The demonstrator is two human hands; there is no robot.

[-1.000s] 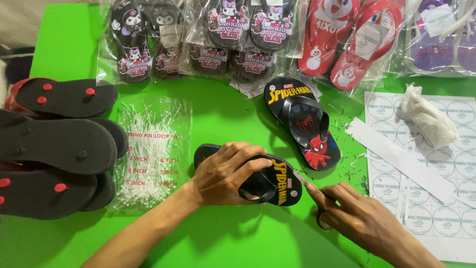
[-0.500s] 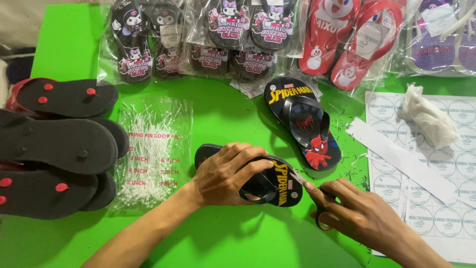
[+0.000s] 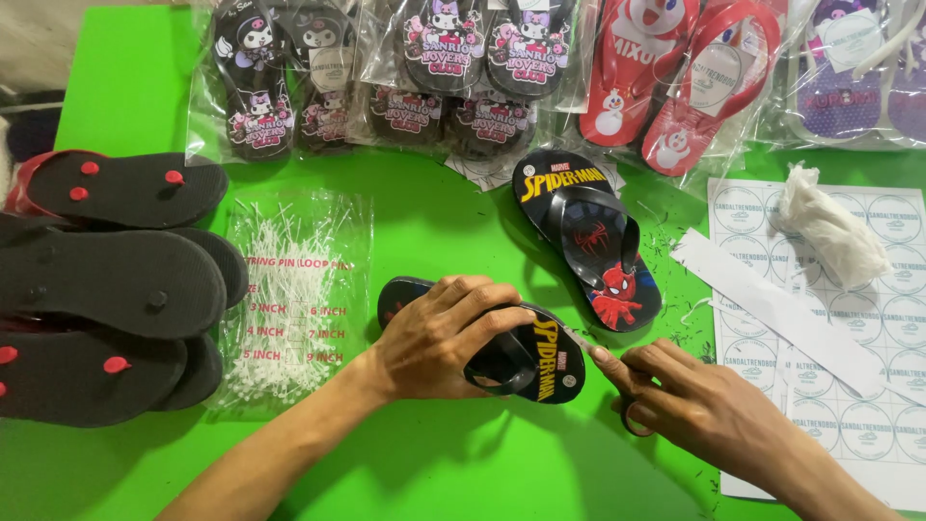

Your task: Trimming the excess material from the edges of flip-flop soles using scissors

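Note:
My left hand (image 3: 449, 333) lies over a small black flip-flop (image 3: 545, 362) with yellow lettering, pressing it onto the green table (image 3: 424, 222). My right hand (image 3: 690, 400) holds small scissors (image 3: 617, 381) whose tip touches the flip-flop's right edge. The matching black flip-flop (image 3: 584, 236) with a red cartoon figure lies just above, apart from both hands.
A clear bag of white loop pins (image 3: 294, 294) lies left of my hand. Black soles with red plugs (image 3: 106, 280) are stacked at far left. Bagged flip-flops (image 3: 405, 72) line the back edge. Sheets of round stickers (image 3: 849, 328), a paper strip (image 3: 772, 309) and a crumpled white wad (image 3: 830, 227) sit at right.
Both hands and the flip-flop stay almost in place; my right hand has shifted only slightly at the flip-flop's edge.

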